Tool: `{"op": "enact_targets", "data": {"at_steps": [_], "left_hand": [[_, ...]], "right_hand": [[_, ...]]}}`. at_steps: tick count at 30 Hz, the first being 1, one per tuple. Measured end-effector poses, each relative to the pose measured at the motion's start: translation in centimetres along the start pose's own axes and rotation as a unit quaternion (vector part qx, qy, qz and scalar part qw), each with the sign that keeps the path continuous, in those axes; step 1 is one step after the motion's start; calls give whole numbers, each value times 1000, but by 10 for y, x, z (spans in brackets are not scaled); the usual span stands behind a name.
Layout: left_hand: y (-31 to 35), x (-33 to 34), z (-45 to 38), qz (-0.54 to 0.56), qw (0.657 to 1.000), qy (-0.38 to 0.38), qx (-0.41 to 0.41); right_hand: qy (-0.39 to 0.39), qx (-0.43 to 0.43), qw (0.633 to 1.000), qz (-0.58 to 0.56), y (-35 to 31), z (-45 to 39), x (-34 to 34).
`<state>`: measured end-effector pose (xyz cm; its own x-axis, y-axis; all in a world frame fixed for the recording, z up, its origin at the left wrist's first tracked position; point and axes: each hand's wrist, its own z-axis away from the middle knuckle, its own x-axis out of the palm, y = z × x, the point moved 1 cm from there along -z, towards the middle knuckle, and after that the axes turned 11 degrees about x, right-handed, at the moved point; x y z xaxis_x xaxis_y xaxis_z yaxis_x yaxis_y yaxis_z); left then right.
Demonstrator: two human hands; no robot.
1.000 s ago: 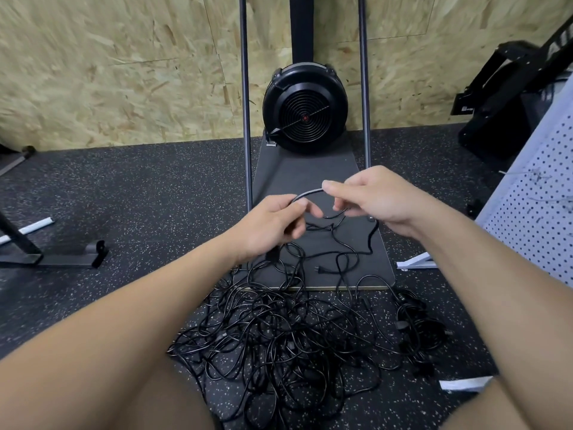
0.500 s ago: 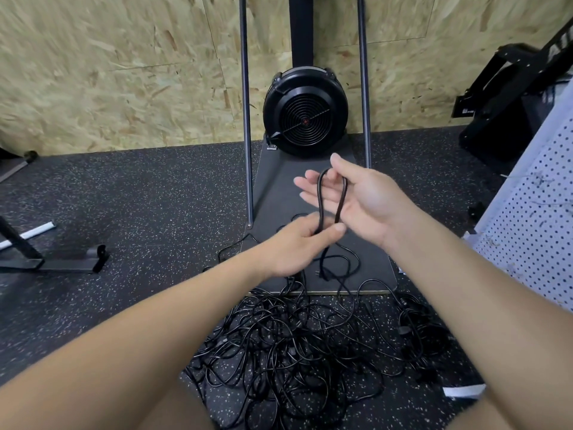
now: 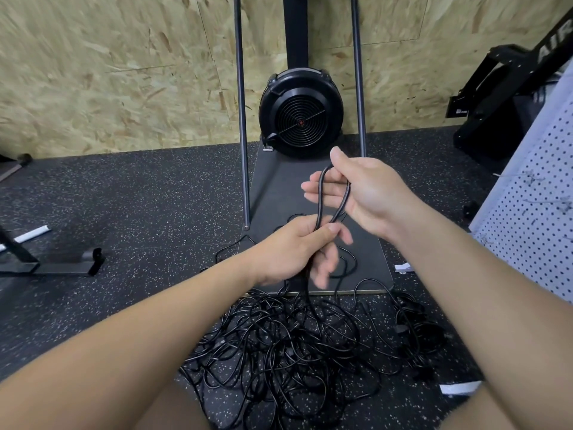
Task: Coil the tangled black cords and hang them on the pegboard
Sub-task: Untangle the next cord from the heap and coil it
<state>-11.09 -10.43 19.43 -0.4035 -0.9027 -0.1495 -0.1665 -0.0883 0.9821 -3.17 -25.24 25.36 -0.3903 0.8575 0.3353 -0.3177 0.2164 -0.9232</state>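
The right hand (image 3: pixel 369 193) is holding up a loop of black cord (image 3: pixel 333 197) — the loop is draped over its palm, with the thumb curling over the top and the fingers stretched out toward the left. Just below it, the left hand (image 3: pixel 294 252) is pinching both strands of that same loop between thumb and curled fingers, so the two hands are nearly touching. From under the left hand the cord is dropping down into the tangled pile of cords (image 3: pixel 307 349), which is lying on the speckled floor (image 3: pixel 139 197) directly beneath both hands and spreading out toward the person's knees. Beyond the hands a round black fan (image 3: pixel 300 114) is sitting on a dark mat (image 3: pixel 279 187). Off to the right of the right hand, the white pegboard (image 3: pixel 539 206) is leaning — well apart from the cords.
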Motion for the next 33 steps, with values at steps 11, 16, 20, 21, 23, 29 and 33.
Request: {"op": "enact_targets", "data": {"at_steps": [11,16,20,21,23,29,33], "left_hand": [[7,-50,-8,139,964,228,21],[-1,-71,-8,109,942,316,13],[-10,-90,-2,56,918,392,-14],[-12,-96,0,26,913,406,-26],[-17,-105,3,-53,905,419,-51],[-12,-74,0,-199,926,308,-95],[-9,-31,-3,-28,967,210,-139]], "right_hand": [[-78,155,909,379,79,-2,-19],[-203,151,812,526,103,8,-20],[-166,105,779,595,83,4,-24],[-154,105,781,596,75,5,-23],[-143,94,807,565,59,9,-20],[-103,24,931,349,45,13,-5],[-10,-27,912,409,49,8,5]]}}
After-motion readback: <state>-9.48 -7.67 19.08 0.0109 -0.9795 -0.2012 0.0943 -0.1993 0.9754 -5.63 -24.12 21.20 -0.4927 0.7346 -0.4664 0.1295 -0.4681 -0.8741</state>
